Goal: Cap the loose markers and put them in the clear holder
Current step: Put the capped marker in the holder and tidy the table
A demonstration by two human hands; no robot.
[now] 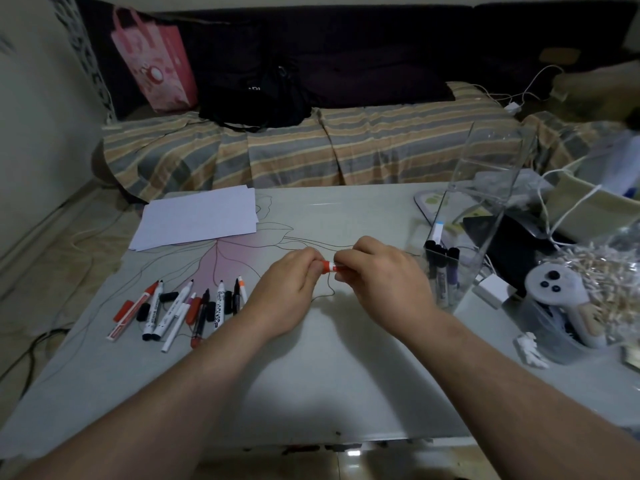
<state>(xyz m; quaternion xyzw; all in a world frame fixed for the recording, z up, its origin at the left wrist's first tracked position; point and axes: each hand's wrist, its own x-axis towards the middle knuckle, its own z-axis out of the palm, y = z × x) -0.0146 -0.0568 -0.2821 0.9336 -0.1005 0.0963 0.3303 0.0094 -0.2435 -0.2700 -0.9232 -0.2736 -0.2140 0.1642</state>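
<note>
Above the table's middle, my left hand (289,292) and my right hand (382,284) meet around a red and white marker (330,266). The left fingers pinch its red cap end and the right hand grips its barrel, most of which is hidden. Several loose markers (183,308) and caps lie in a row on the table at the left, some with bare tips. The clear holder (485,209) stands at the right with several capped markers (445,268) upright in its front compartment.
A stack of white paper (201,218) lies at the table's far left. Clutter fills the right side: a white controller (561,289), a white charger (493,289), cables and a bag of shredded paper (606,275). A striped sofa (311,147) stands behind the table.
</note>
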